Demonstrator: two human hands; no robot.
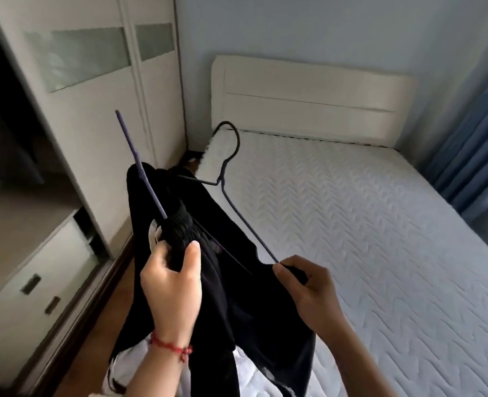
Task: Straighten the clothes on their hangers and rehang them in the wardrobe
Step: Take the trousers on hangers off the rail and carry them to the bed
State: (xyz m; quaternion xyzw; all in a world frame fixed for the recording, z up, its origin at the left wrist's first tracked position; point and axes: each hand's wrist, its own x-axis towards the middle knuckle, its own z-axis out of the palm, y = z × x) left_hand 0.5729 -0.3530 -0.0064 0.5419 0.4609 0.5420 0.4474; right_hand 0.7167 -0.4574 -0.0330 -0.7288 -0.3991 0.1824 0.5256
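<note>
A black garment [245,299] with a gathered elastic waistband hangs between my hands, draped over a thin dark wire hanger [228,179]. The hanger's hook points up toward the bed's headboard, and one of its arms sticks up to the left. My left hand [174,285] is closed around the bunched waistband. My right hand [308,290] pinches the hanger's right end together with the cloth. Beneath the black garment lies something white [251,373], partly hidden. The wardrobe [73,116] stands to the left, its dark opening at the far left edge.
A bed with a bare white quilted mattress [366,224] and a cream headboard [308,96] fills the right side. Blue curtains [477,144] hang at the far right. White drawers [22,282] sit low in the wardrobe. A strip of wooden floor [94,339] runs between wardrobe and bed.
</note>
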